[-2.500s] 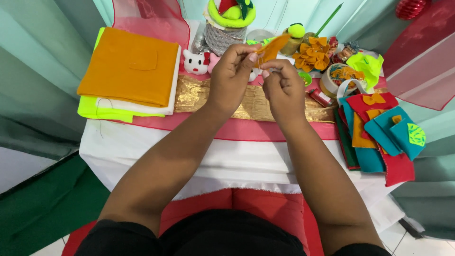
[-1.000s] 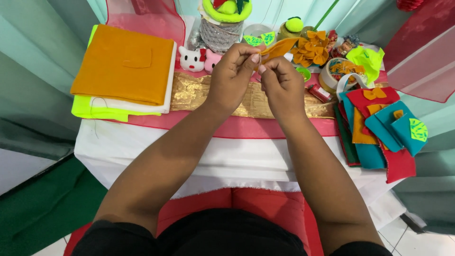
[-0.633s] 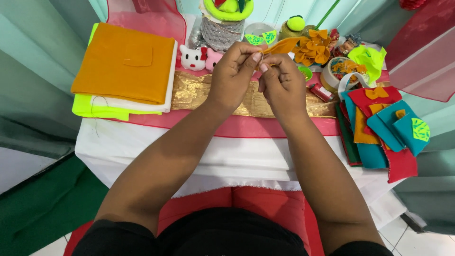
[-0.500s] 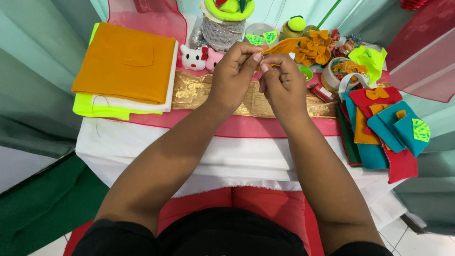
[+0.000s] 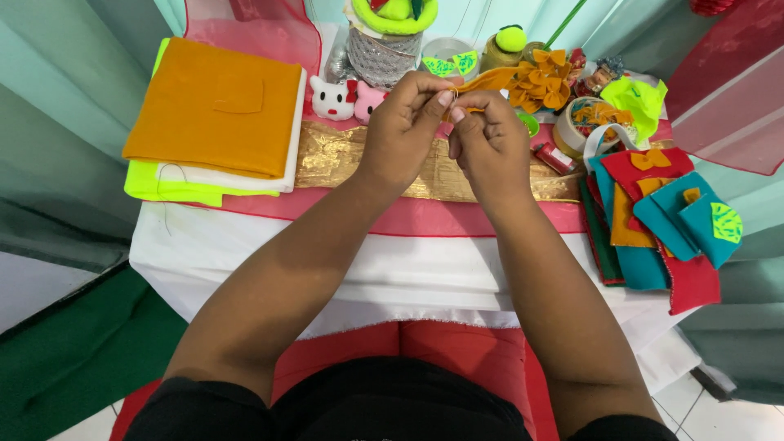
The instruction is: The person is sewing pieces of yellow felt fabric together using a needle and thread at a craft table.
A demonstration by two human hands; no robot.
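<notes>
A narrow strip of orange felt (image 5: 488, 79) sits pinched between the fingertips of both hands, raised a little above the middle of the counter (image 5: 245, 245). The left hand (image 5: 404, 135) closes thumb and forefinger on the strip's near end, and the right hand (image 5: 488, 143) meets it from the other side, its fingertips touching the same spot. The free end of the strip curves off to the right, toward a cluster of orange felt flowers (image 5: 545, 80) just behind the right hand.

Under the wrists lies a crinkled band of gold fabric (image 5: 335, 155), spread across pink cloth over a white cover. Well to the left of the hands rests a folded stack of felt sheets, orange on top, white and neon yellow beneath (image 5: 216, 110). To the right, near the counter's edge, lies a heap of teal, red and orange felt pieces (image 5: 661, 220), 1 of them bearing a green leaf shape. Behind the left hand stand 2 small cat-faced figures, 1 white and 1 pink (image 5: 347, 100), and beyond them a silvery spool topped with a yellow-green ring (image 5: 384, 45), cut off by the top of the frame.

The part of the strip inside the pinch is hidden by the fingers, and whether a needle or thread is held there cannot be told. The small items behind the right hand are crowded and hard to make out.
</notes>
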